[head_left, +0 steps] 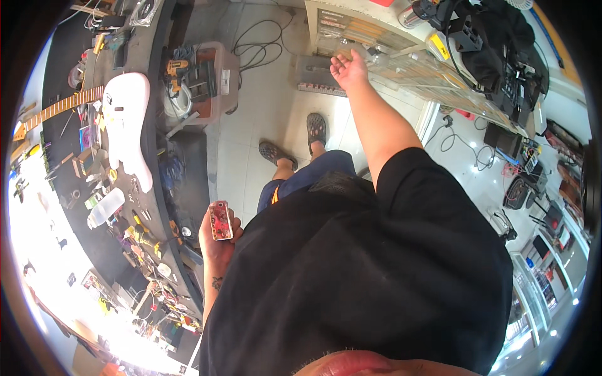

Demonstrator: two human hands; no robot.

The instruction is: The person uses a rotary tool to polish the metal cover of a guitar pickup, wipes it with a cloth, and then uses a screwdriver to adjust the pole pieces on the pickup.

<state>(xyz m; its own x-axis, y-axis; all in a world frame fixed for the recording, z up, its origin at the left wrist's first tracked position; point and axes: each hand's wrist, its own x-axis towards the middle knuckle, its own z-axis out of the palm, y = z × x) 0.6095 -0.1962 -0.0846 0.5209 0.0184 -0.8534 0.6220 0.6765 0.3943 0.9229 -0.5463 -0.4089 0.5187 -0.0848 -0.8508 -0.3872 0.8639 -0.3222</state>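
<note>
My left hand (216,244) is low beside the workbench, its fingers wrapped round a small flat box-shaped thing (221,220) with a red patterned face and pale edges; its exact kind does not show. My right arm reaches forward, and my right hand (349,69) is held out with the palm turned up and the fingers apart. Nothing lies in it. Close by this hand stands a cabinet with glass-fronted shelves (376,31). A grey case (316,78) sits on the floor under it.
On the cluttered workbench at left lie a white electric guitar (128,119), a clear plastic bottle (106,208) and many tools. A clear plastic bin (226,78) holds a yellow drill (177,67). Black cable (260,47) coils on the floor, with more cords (467,147) at right.
</note>
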